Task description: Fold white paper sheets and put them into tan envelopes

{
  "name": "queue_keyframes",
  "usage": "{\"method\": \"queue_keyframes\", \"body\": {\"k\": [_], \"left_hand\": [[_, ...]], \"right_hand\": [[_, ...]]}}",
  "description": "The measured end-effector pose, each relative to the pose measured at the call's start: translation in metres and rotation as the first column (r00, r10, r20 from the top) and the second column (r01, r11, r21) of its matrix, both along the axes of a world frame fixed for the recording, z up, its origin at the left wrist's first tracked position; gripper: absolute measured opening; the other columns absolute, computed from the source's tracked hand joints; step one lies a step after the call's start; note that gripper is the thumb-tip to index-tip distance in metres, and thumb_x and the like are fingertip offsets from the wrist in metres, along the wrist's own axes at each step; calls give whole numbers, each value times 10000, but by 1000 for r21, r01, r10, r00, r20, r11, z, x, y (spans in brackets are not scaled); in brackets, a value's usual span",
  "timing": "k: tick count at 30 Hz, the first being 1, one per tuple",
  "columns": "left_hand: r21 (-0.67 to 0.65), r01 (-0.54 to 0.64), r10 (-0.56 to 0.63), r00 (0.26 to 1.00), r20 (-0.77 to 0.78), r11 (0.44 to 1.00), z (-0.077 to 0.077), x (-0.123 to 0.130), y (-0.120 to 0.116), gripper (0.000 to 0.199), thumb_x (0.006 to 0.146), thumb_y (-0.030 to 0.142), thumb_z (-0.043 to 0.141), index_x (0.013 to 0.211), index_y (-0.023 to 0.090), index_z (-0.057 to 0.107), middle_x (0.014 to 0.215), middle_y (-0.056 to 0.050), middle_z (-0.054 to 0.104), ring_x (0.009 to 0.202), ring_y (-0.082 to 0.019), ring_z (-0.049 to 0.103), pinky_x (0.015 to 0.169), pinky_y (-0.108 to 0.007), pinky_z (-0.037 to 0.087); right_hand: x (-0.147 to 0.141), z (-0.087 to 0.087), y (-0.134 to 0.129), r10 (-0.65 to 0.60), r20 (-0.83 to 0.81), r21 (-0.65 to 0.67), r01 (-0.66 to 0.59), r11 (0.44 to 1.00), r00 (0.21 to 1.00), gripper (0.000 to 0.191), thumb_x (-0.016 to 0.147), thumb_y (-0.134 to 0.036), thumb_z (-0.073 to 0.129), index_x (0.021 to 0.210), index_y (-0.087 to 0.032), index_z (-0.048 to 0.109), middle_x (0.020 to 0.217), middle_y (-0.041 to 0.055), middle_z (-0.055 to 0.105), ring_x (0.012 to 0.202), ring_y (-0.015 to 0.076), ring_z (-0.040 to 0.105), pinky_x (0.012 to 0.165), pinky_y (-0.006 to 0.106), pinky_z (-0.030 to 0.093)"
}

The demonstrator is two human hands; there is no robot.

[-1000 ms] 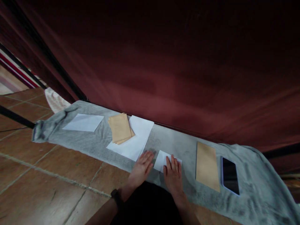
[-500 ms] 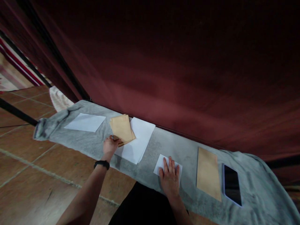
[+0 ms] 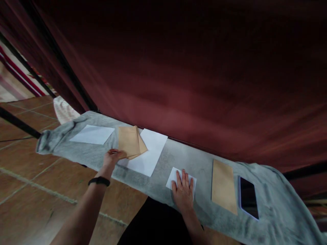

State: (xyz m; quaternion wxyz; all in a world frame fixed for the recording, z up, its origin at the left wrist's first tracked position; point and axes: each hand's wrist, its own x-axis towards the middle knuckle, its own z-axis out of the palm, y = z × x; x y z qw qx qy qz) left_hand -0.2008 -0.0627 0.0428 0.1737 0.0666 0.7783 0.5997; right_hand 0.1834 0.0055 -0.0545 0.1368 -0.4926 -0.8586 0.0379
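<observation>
The top envelope (image 3: 128,141), on its pile (image 3: 143,147) over the sheets (image 3: 155,146), looks light, bendable and easily creased, best taken by the near-left corner the left hand (image 3: 111,159) pinches, while the right hand (image 3: 183,194) lies flat on the small paper (image 3: 172,175).

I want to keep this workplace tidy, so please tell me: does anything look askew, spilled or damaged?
Mainly the stack of brown envelopes looks askew: its pieces fan at different angles, partly over the white paper, while the left hand pinches the top one's near corner. I see no spill or damage.
</observation>
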Motion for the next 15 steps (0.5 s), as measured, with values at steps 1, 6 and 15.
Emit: {"method": "queue_keyframes", "body": {"k": [1, 6, 15], "left_hand": [[61, -7, 2, 996, 85, 998, 3, 7, -3, 272, 592, 208, 767, 653, 199, 501, 459, 95, 471, 417, -80, 432, 421, -184, 302], [206, 77, -150, 916, 371, 976, 1, 70, -9, 267, 609, 117, 772, 631, 182, 515, 521, 54, 542, 432, -64, 479, 407, -154, 341], [334, 115, -303, 745, 593, 935, -34, 178, 5, 250, 658, 24, 745, 604, 155, 539, 507, 30, 573, 430, -72, 547, 424, -151, 415]], "right_hand": [[0, 1, 0, -2, -3, -6, 2, 1000, 1000, 536, 1036, -436, 407, 1527, -231, 474, 1647, 139, 322, 1485, 333, 378, 1230, 587, 166], [0, 5, -2, -4, -28, 12, 5, 1000, 1000, 535, 1044, -439, 391, 1526, -221, 477, 1641, 141, 336, 1486, 323, 377, 1234, 564, 162], [1, 5, 0, -3, -14, -6, 3, 1000, 1000, 531, 1043, -422, 427, 1534, -224, 462, 1642, 146, 327, 1484, 324, 383, 1233, 566, 166]]}}
